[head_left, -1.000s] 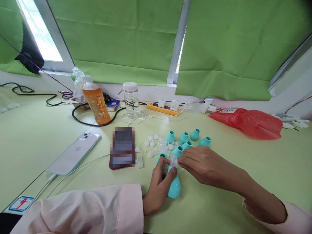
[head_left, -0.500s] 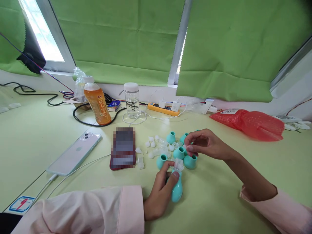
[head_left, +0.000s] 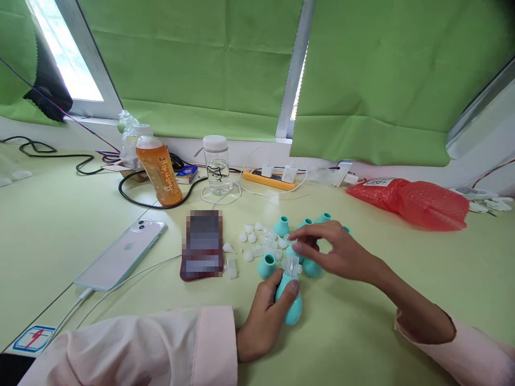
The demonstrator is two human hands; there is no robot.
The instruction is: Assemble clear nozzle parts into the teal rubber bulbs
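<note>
Teal bulb [head_left: 295, 311] held in left grip [head_left: 259, 324], 5 o'clock in view.
Left thumb and fingers wrap the bulb, its clear neck [head_left: 292, 264] pointing to 12. Right grip [head_left: 340, 254] at the bulb's 1 o'clock, fingertips curled near loose bulbs [head_left: 311, 269]; cannot tell whether they pinch anything. Bulb probably light, soft, a little slippery by its gloss; neck likely stiffer. Best hold: round the shoulder just below the neck, pressing gently.
</note>
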